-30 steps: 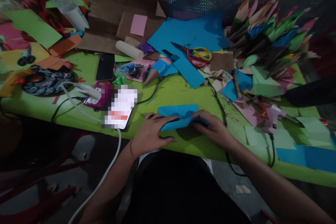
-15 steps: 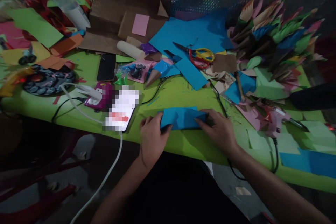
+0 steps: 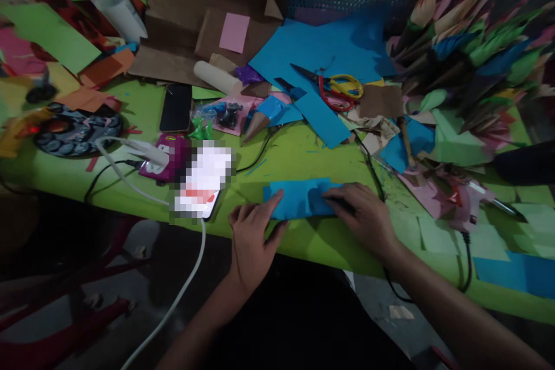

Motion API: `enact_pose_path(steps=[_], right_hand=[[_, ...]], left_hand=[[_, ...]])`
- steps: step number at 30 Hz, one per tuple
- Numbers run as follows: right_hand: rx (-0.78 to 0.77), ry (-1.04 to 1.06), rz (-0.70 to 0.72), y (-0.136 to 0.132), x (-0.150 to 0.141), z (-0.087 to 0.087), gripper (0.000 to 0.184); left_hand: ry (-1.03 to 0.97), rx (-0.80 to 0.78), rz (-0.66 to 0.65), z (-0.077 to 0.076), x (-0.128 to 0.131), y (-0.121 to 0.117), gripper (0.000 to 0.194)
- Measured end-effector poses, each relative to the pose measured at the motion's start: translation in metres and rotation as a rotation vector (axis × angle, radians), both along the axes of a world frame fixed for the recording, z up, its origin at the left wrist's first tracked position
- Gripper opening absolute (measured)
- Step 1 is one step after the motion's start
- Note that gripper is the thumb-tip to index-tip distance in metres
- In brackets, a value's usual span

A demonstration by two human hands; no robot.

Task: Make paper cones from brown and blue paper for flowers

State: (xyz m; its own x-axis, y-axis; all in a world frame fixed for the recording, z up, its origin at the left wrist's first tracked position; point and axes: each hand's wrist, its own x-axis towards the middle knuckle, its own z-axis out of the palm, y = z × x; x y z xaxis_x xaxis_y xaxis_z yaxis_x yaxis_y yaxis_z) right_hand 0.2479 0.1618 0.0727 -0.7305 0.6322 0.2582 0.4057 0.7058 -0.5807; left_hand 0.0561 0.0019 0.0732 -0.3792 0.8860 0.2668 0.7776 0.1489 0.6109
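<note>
A folded piece of blue paper (image 3: 290, 199) lies near the front edge of the green table. The index finger of my left hand (image 3: 255, 228) rests on the paper's left part. Its thumb is spread away along the lower edge, so this hand is open. Over the paper's right part, my right hand (image 3: 364, 214) has its fingers closed together and pinches the blue paper; the fingertips are partly in shadow. Left of my hands a lit phone (image 3: 203, 179) lies with its screen blurred out, plugged to a white cable.
Scissors (image 3: 332, 88) with red and yellow handles lie on blue sheets (image 3: 321, 52). A pink glue gun (image 3: 470, 205) is at the right, below a bunch of paper cones (image 3: 472, 58). A purple power adapter (image 3: 167, 156) and a dark phone (image 3: 176, 107) lie left.
My left index finger has stretched out onto the paper, and the hand has loosened from its left edge. My right fingers have moved inward over the paper's right part. The view has shifted slightly.
</note>
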Motion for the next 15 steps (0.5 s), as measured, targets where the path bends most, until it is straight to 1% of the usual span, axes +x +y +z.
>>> enact_pose_path(steps=[2,4,6,8,12,15], right_hand=[[0.001,0.017,0.001,-0.002,0.001,0.0,0.021],[-0.001,0.035,-0.026,-0.003,0.002,0.0,0.03],[-0.017,0.047,-0.065,-0.005,0.002,0.0,0.04],[-0.046,0.053,-0.087,-0.007,0.003,-0.001,0.047],[-0.093,0.071,-0.087,-0.011,0.006,-0.001,0.048],[-0.08,0.142,-0.109,-0.013,0.008,-0.002,0.051]], left_hand=[[-0.133,0.008,0.056,0.001,0.002,-0.002,0.063],[-0.261,0.002,0.103,0.001,0.004,-0.003,0.073],[-0.334,-0.002,0.114,0.002,0.005,-0.004,0.072],[-0.352,-0.01,0.112,0.003,0.006,-0.006,0.067],[-0.333,-0.033,0.103,0.006,0.007,-0.01,0.067],[-0.284,-0.006,0.086,0.01,0.007,-0.011,0.066]])
